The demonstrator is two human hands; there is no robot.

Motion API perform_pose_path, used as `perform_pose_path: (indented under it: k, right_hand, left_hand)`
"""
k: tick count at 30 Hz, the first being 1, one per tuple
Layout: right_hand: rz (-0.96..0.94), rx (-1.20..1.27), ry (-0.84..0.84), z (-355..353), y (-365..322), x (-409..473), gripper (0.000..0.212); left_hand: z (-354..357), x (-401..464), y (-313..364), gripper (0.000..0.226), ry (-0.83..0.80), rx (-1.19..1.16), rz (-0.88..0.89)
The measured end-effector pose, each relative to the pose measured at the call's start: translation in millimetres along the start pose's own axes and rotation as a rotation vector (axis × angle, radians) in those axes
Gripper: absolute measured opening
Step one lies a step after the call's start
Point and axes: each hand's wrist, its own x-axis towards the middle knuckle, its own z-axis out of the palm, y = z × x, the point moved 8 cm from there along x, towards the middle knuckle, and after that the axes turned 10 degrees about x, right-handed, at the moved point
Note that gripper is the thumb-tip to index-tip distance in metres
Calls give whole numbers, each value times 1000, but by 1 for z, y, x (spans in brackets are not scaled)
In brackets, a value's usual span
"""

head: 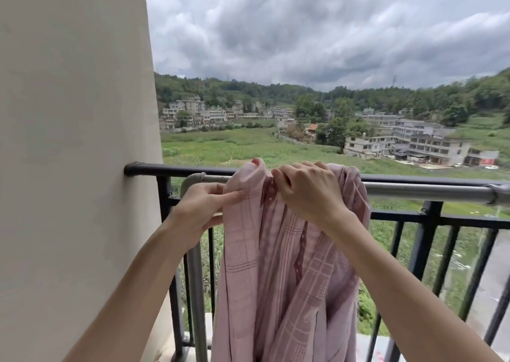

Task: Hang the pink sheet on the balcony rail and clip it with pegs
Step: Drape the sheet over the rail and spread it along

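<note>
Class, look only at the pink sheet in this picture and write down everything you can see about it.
The pink sheet is dusty-pink woven cloth with a paler check and darker patterned bands. It hangs bunched in long folds over the grey metal rail, not spread out, and runs out of view below. The left hand pinches its left edge; the right hand grips the gathered top at the rail. No pegs are visible on it.

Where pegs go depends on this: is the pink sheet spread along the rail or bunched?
Bunched: the pink sheet hangs gathered in folds, gripped by left hand and right hand.
</note>
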Motion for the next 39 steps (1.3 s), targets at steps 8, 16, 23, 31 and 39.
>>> perform_pose_path:
  k: [8,16,23,31,39]
  right_hand:
    - [175,11,82,-45,67,-27,30]
    - [125,98,4,-29,30,-13,48]
    - [-45,118,-69,8,-17,5,35]
    - [1,375,154,-4,-30,34,33]
    - [-116,156,-119,38,-52,29,40]
  left_hand:
    - [-20,8,43,24,70,-284,70]
    - [-4,14,37,9,84,-292,24]
    - [-19,18,29,23,148,-469,-30]
    - [-52,13,47,36,377,-579,142]
    - [-84,14,21,28,395,-193,88]
